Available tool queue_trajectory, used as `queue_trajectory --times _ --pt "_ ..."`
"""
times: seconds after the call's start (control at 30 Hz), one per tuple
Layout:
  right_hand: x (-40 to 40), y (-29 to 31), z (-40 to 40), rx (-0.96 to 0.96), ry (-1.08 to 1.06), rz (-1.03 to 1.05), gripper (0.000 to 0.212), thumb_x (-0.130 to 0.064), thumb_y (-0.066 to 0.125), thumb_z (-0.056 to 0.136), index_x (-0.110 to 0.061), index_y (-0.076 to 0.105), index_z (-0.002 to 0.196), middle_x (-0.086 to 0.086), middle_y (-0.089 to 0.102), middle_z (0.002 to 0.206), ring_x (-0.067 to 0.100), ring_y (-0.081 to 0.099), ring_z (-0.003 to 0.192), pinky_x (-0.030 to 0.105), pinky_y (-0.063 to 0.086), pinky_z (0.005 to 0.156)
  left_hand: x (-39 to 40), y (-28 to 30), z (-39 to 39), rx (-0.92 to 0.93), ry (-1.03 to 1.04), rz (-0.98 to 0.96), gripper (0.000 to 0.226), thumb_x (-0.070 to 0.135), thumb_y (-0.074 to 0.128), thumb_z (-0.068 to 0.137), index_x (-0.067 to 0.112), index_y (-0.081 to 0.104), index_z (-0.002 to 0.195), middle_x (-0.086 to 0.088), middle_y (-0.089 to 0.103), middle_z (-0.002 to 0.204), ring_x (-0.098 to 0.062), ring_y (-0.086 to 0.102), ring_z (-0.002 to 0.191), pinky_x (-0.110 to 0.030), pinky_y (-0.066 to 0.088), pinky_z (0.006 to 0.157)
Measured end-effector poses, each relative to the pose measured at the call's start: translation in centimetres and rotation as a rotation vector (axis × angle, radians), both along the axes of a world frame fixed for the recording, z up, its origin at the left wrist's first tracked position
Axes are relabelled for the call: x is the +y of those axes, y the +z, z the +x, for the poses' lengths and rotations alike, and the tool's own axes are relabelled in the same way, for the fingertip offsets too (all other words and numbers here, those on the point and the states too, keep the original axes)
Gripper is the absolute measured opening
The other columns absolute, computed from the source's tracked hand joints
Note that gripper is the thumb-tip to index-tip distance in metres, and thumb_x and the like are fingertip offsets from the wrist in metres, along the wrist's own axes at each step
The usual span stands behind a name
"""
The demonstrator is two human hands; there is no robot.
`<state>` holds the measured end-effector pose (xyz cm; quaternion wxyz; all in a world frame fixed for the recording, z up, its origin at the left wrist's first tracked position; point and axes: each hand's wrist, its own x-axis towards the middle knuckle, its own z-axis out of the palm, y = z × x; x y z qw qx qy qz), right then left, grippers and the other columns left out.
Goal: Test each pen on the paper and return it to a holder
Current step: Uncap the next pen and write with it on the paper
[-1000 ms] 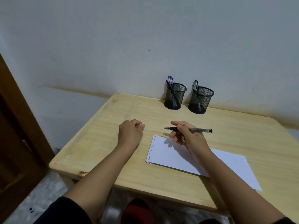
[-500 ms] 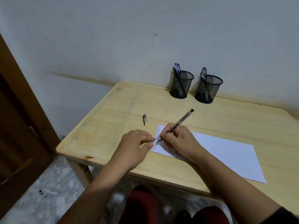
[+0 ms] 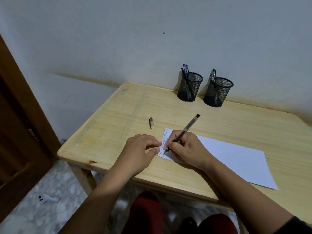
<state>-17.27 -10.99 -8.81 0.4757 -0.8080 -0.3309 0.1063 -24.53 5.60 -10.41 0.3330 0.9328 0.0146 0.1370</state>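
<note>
My right hand (image 3: 187, 149) grips a clear black-ink pen (image 3: 187, 127), tip down on the left edge of the white paper (image 3: 236, 159), beside a column of handwriting. My left hand (image 3: 140, 151) rests on the table with fingertips pressing the paper's left edge. The pen's cap (image 3: 151, 122) lies loose on the wood, beyond my left hand. Two black mesh holders stand at the back by the wall: the left holder (image 3: 190, 86) has blue and black pens, the right holder (image 3: 217, 92) has pens too.
The light wooden table (image 3: 118, 119) stands against a grey wall. A brown wooden door (image 3: 18, 132) is at the left. Marbled floor shows below, with a small white object (image 3: 48, 198) on it. My red-clad knees are under the table's front edge.
One second ago my right hand held the pen level above the paper and my left was a fist. The cap now lies on the table, the pen tip is on the paper, and my left hand pins it.
</note>
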Motion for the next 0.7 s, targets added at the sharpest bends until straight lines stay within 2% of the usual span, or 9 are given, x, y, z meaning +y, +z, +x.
queue_trajectory --times 0.07,0.23,0.37,0.57,0.7 --pt "0.0 0.05 -0.02 0.001 -0.004 0.001 0.019 -0.009 0.051 0.084 -0.008 0.067 0.075 -0.002 0.065 0.065 0.006 0.052 0.054 0.015 0.039 0.054 0.01 -0.03 0.03 0.002 -0.003 0.0 0.022 0.029 0.063 0.085 0.029 0.071 0.106 0.013 0.066 0.114 -0.003 0.054 0.112 -0.012 0.031 0.094" --pt "-0.06 0.27 -0.18 -0.003 0.008 0.01 0.018 -0.004 0.051 0.087 -0.004 0.067 0.077 0.008 0.07 0.076 0.003 0.056 0.058 0.012 0.04 0.057 0.18 -0.29 0.13 0.011 -0.002 -0.01 0.022 0.03 0.064 0.084 0.03 0.071 0.105 0.013 0.066 0.114 -0.003 0.054 0.112 -0.017 0.036 0.098" --pt "-0.15 0.23 -0.21 -0.004 -0.006 0.014 0.02 -0.002 0.05 0.086 -0.008 0.065 0.074 0.006 0.066 0.068 0.003 0.05 0.052 0.012 0.037 0.052 0.15 -0.24 0.26 0.013 0.002 -0.011 0.022 0.031 0.064 0.084 0.03 0.071 0.105 0.013 0.066 0.115 -0.004 0.054 0.113 -0.024 0.037 0.103" --pt "-0.03 0.31 -0.18 -0.019 -0.022 0.014 0.023 -0.004 0.051 0.086 -0.015 0.065 0.072 0.01 0.067 0.07 0.005 0.05 0.053 0.014 0.038 0.052 0.24 -0.26 0.28 0.02 -0.001 -0.02 0.022 0.031 0.065 0.084 0.03 0.071 0.105 0.013 0.066 0.114 -0.005 0.055 0.112 -0.029 0.038 0.104" --pt "0.0 0.26 -0.19 -0.03 -0.044 0.013 0.019 -0.003 0.05 0.087 -0.009 0.065 0.075 0.002 0.063 0.066 0.003 0.05 0.052 0.011 0.036 0.053 0.24 -0.2 0.24 0.022 -0.005 -0.015 0.022 0.031 0.064 0.084 0.03 0.071 0.105 0.013 0.066 0.114 -0.004 0.054 0.112 -0.027 0.038 0.103"
